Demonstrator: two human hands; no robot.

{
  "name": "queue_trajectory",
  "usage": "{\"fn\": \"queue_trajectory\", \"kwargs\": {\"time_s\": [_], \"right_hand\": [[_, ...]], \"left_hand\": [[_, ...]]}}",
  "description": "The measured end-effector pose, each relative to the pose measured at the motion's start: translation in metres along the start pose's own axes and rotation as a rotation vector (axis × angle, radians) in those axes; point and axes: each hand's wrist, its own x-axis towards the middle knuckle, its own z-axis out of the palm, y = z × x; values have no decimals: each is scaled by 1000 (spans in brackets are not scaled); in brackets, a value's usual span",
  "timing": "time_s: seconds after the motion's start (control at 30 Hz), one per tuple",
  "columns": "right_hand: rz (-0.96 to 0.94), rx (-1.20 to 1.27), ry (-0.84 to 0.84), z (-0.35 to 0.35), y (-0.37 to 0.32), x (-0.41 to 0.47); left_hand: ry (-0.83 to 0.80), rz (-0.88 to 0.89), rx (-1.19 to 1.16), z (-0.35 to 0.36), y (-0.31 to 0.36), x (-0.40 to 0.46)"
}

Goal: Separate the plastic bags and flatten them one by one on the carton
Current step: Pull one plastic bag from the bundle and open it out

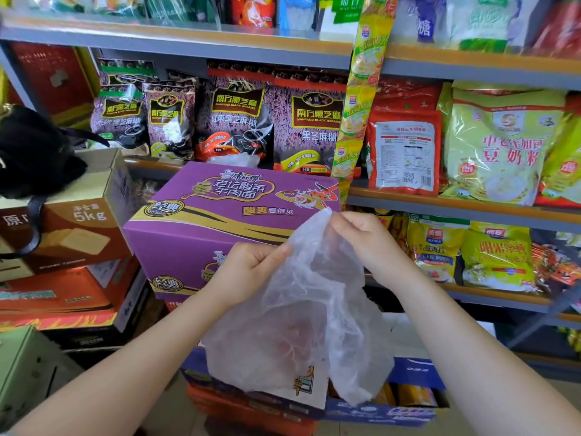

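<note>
Fingers of the left hand [248,272] curl and pinch the plastic bag [301,313] at its left edge, thumb on top, while the fingers of the right hand [366,243] pinch the bag's top corner, up toward 1 o'clock from the left hand. Both hands hold the clear, crinkled bag in the air in front of the purple carton [220,212]; its upper part overlaps the carton's near right corner in the view, and whether it touches there cannot be told. The bag's long axis runs roughly 12 to 6 o'clock, with the pinched corner pointing up and the loose, wider end hanging down over a blue box [408,372] lower down. The film is bunched and folded rather than flat. Beyond the hands, the carton lies with its printed top face up, its long side running from 8 toward 2 o'clock. At 9 o'clock from it is a brown box marked 5kg [78,221] with a black bag [31,152] on it. Farther back, shelves [440,196] carry purple sesame packets [235,121] and yellow-green pouches [503,146].
</note>
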Motion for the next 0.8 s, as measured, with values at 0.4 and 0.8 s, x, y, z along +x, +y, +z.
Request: {"fn": "queue_trajectory", "kwargs": {"time_s": [0.4, 0.8], "right_hand": [[103, 112, -84, 29, -10, -1], [-110, -38, -159, -5, -14, -16]], "left_hand": [[-58, -89, -329, 7, 23, 16], [525, -109, 192, -28, 16, 22]]}}
